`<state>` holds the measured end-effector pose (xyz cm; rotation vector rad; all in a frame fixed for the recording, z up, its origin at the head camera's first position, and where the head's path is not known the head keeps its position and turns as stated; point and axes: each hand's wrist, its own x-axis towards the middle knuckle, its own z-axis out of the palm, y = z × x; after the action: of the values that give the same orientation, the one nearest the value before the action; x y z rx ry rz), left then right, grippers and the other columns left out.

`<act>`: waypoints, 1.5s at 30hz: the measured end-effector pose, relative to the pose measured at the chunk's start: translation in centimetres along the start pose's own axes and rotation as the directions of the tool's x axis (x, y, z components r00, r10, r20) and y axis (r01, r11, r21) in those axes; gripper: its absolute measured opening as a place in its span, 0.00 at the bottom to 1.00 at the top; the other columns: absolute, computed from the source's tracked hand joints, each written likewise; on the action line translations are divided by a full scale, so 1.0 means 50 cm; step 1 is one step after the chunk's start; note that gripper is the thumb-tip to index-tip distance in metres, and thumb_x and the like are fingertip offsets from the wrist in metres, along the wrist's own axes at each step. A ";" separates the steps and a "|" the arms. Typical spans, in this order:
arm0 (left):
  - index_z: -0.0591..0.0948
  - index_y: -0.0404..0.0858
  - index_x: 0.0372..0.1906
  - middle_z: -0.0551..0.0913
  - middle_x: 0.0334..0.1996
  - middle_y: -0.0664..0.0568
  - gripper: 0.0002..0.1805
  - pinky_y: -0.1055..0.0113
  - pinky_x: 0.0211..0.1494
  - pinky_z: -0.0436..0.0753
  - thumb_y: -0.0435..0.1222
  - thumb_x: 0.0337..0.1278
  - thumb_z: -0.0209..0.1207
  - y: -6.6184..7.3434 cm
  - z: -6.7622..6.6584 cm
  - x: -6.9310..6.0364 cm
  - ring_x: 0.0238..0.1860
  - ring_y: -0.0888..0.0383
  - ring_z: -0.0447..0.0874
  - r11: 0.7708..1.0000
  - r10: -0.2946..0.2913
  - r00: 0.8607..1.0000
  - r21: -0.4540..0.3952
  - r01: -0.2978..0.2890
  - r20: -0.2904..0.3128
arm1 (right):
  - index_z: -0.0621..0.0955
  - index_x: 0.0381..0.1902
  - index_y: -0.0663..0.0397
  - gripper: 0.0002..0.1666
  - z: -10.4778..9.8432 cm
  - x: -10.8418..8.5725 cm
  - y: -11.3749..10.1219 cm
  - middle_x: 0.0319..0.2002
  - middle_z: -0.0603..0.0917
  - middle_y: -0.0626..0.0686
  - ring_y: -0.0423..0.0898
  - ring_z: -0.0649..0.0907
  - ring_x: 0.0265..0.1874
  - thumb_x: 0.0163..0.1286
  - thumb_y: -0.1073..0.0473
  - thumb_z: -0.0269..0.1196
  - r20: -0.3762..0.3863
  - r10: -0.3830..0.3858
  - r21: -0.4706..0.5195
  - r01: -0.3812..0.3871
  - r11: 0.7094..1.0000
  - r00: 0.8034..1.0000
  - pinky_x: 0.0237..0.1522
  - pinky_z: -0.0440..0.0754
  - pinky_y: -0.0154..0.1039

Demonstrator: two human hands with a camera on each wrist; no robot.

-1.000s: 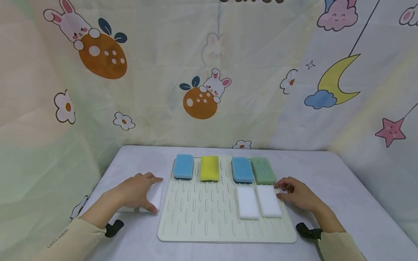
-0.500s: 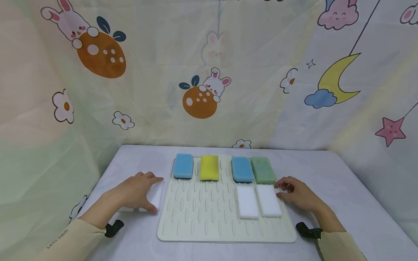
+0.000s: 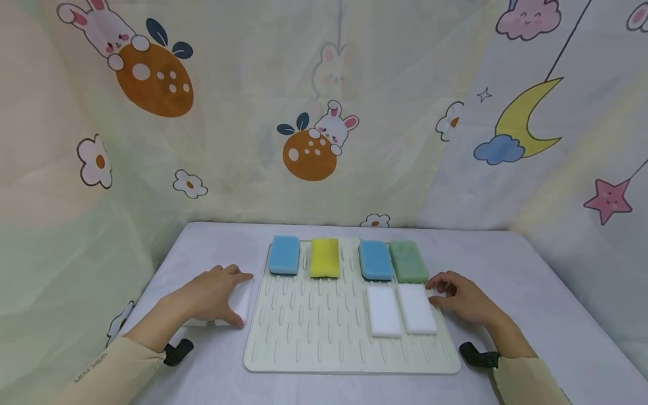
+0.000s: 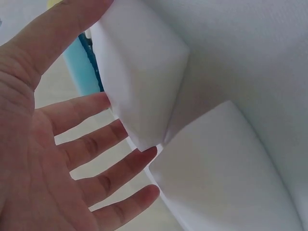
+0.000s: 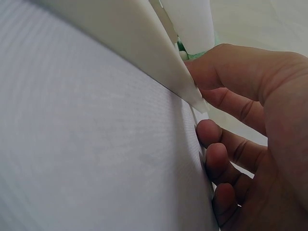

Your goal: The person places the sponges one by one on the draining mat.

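In the head view my left hand [image 3: 215, 295] is at the left, beside a cream ridged mat [image 3: 309, 337], over a white sponge [image 3: 241, 298] it partly hides. The left wrist view shows two white sponges, one tilted block [image 4: 144, 67] and another [image 4: 216, 168] below it. My thumb tip lies by the upper block; the other fingers are straight, their tips at its edge. My right hand [image 3: 463, 298] rests at the mat's right edge, fingers loosely curled. In the right wrist view the thumb and fingertips [image 5: 210, 133] are close to the mat's rim [image 5: 159, 57]; contact is partly hidden.
Along the mat's far edge lie a blue sponge [image 3: 284, 255], a yellow sponge [image 3: 324, 258], a second blue sponge [image 3: 376, 260] and a green sponge [image 3: 408, 261]. Two white sponges [image 3: 383, 311] sit at the mat's right side. A white cloth covers the table [image 3: 506, 264]; a printed curtain stands behind.
The head view has shifted slightly, so the scene sits a little higher in it. Both hands and the sponges have stayed in place.
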<state>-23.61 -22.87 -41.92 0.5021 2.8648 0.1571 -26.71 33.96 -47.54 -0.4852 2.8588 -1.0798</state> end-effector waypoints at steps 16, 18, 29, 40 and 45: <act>0.77 0.42 0.70 0.77 0.63 0.46 0.54 0.47 0.58 0.81 0.59 0.33 0.81 0.004 0.003 0.001 0.57 0.45 0.77 1.000 0.001 1.000 0.031 0.000 -0.013 | 0.85 0.47 0.49 0.13 -0.001 -0.001 -0.001 0.38 0.78 0.52 0.41 0.71 0.34 0.66 0.57 0.73 0.001 0.001 0.004 -0.001 1.000 1.000 0.35 0.71 0.35; 0.77 0.41 0.70 0.77 0.63 0.46 0.54 0.46 0.57 0.81 0.60 0.33 0.81 0.004 0.002 0.000 0.57 0.44 0.77 0.999 0.013 1.000 0.044 -0.012 -0.022 | 0.85 0.46 0.49 0.13 0.000 -0.001 -0.002 0.38 0.78 0.51 0.40 0.71 0.34 0.66 0.57 0.73 0.000 0.005 0.005 -0.005 1.000 1.000 0.35 0.71 0.35; 0.78 0.44 0.70 0.78 0.62 0.47 0.53 0.47 0.58 0.82 0.60 0.33 0.81 0.012 -0.014 -0.004 0.57 0.46 0.77 0.998 0.036 0.997 0.051 -0.032 -0.062 | 0.85 0.46 0.50 0.13 0.000 -0.001 -0.004 0.38 0.78 0.52 0.40 0.71 0.33 0.65 0.57 0.74 -0.002 0.003 0.023 -0.003 1.000 1.000 0.34 0.70 0.35; 0.76 0.45 0.72 0.78 0.62 0.48 0.54 0.48 0.57 0.82 0.60 0.35 0.81 0.061 -0.036 -0.006 0.55 0.47 0.77 0.994 0.103 0.993 0.051 -0.100 -0.052 | 0.85 0.46 0.47 0.13 -0.003 0.001 -0.001 0.38 0.78 0.51 0.40 0.71 0.34 0.65 0.56 0.74 -0.005 0.018 -0.010 -0.018 1.000 1.000 0.35 0.70 0.34; 0.74 0.44 0.74 0.78 0.63 0.49 0.56 0.49 0.58 0.81 0.61 0.35 0.80 0.073 -0.034 -0.002 0.56 0.48 0.76 0.992 0.113 0.992 0.055 -0.110 -0.054 | 0.85 0.47 0.47 0.14 -0.002 0.002 -0.001 0.39 0.78 0.51 0.40 0.71 0.34 0.65 0.55 0.74 0.008 0.024 -0.006 -0.024 1.000 1.000 0.35 0.70 0.34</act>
<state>-22.74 -19.61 -39.75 0.6787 2.9035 0.1176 -26.82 33.94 -47.41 -0.4535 2.8541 -1.0636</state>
